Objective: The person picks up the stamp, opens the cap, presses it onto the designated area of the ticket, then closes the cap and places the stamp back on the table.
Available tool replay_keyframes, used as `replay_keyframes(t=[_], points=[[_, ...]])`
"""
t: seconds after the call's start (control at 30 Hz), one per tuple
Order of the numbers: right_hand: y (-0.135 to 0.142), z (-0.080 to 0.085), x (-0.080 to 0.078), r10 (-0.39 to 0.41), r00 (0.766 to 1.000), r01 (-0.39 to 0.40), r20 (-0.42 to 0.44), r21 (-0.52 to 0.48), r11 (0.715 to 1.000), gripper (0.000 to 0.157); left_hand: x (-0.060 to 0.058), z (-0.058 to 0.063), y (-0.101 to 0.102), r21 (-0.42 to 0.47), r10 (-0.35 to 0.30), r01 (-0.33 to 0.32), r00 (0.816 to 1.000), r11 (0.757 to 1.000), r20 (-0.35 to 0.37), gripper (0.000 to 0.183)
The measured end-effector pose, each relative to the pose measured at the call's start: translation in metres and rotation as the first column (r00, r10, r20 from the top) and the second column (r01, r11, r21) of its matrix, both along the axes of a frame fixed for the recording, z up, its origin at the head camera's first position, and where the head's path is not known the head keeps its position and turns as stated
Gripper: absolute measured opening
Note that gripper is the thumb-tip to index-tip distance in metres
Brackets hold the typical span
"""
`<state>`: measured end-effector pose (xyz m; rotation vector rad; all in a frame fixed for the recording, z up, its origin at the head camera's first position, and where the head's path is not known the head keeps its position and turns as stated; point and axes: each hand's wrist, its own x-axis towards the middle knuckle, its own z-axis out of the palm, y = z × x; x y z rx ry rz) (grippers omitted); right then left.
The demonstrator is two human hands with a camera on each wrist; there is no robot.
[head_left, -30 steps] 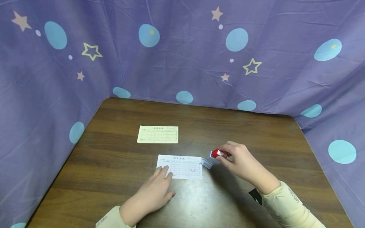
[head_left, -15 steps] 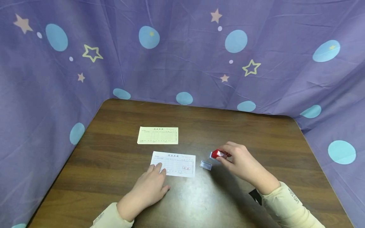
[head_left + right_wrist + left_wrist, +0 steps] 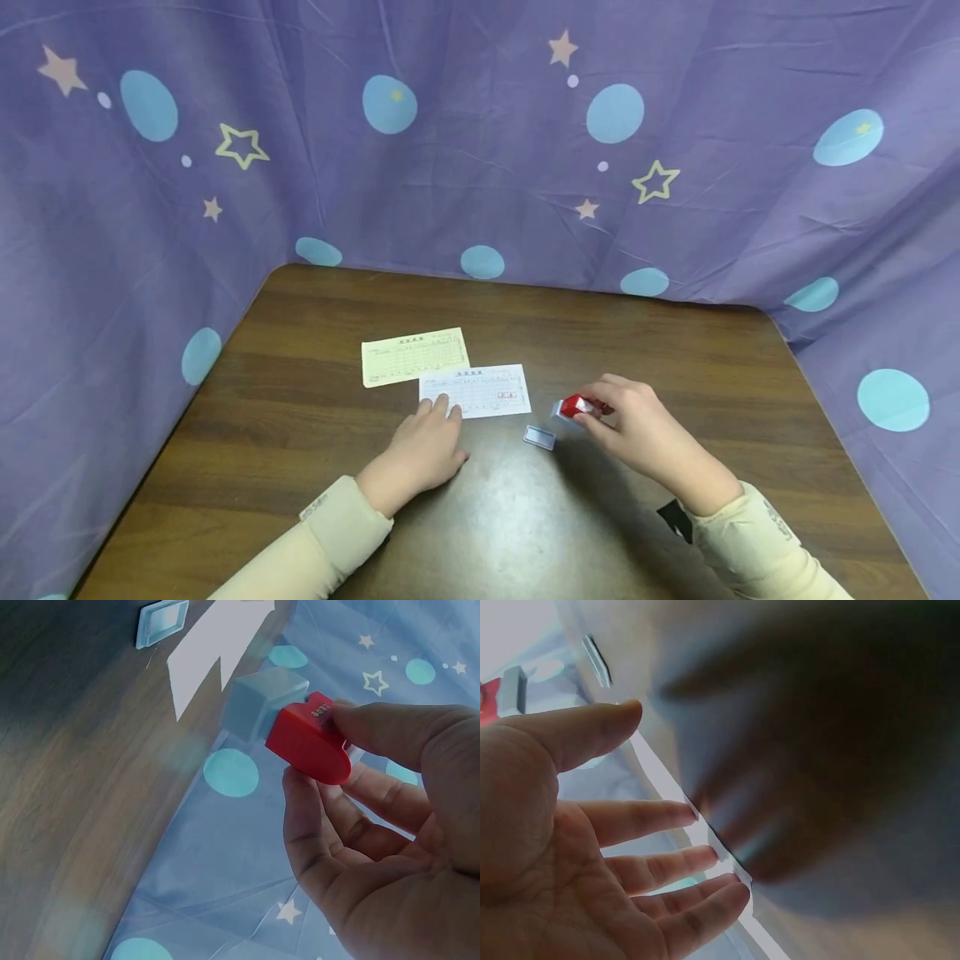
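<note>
My right hand (image 3: pixel 630 421) pinches a red self-inking stamp (image 3: pixel 309 742) between thumb and fingers, above the table. Its pale translucent base end points left, away from the palm. With straight fingertips my left hand (image 3: pixel 423 446) rests on the lower left of a white printed slip (image 3: pixel 487 387), which bears a small red stamped mark at its right. Part of the white slip overlaps a yellow printed slip (image 3: pixel 405 354) behind it. A small clear stamp cap (image 3: pixel 539 437) lies on the table between the hands. In the left wrist view, the left fingertips (image 3: pixel 705 855) touch the paper's edge.
The brown wooden table (image 3: pixel 247 467) carries the slips and the cap. A purple curtain (image 3: pixel 480 167) with stars and blue spots surrounds its back and sides. Something small and black (image 3: pixel 675 521) shows beside the right sleeve.
My left hand has slid the white slip, first a little left, then away toward the back and right, onto the yellow slip, which now sits tilted. The right hand stays nearly still with the stamp.
</note>
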<state>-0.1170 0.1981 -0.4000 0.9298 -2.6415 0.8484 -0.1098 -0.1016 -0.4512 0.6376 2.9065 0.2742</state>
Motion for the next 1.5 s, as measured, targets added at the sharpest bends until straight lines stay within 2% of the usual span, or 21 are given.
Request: replay_keyframes(t=[0.17,0.4,0.5,0.67,0.8,1.0,1.27,1.5], points=[[0.008,0.003,0.001,-0.028,1.0,0.028,0.005,-0.004,1.0,0.021,-0.021,0.002,0.024,-0.064,-0.036,0.039,0.998,0.997,0.047,0.055],[0.018,0.006,0.005,-0.04,0.999,0.04,-0.008,-0.013,0.999,0.022,-0.047,0.004,0.06,-0.121,-0.074,0.082,0.995,0.989,0.069,0.035],[0.023,0.008,0.008,-0.046,0.999,0.046,-0.026,-0.013,0.999,0.022,-0.056,0.003,0.077,-0.137,-0.093,0.1,0.994,0.985,0.058,0.033],[0.032,0.01,0.013,-0.058,0.996,0.056,-0.067,-0.03,0.998,0.023,-0.069,-0.004,0.105,-0.148,-0.137,0.142,0.99,0.979,0.043,0.037],[0.038,0.012,0.017,-0.077,0.992,0.074,-0.102,-0.032,0.997,0.024,-0.074,-0.007,0.124,-0.159,-0.158,0.161,0.987,0.974,0.034,0.039],[0.048,0.014,0.018,-0.095,0.989,0.093,-0.116,-0.017,0.995,0.026,-0.078,-0.006,0.143,-0.171,-0.18,0.18,0.983,0.969,0.014,0.042],[0.055,0.014,0.018,-0.11,0.989,0.108,-0.102,-0.02,0.994,0.026,-0.081,-0.003,0.164,-0.168,-0.194,0.196,0.981,0.966,0.026,0.047],[0.06,0.014,0.014,-0.127,0.988,0.125,-0.092,-0.024,0.992,0.026,-0.084,-0.008,0.176,-0.182,-0.205,0.204,0.979,0.962,0.013,0.05]])
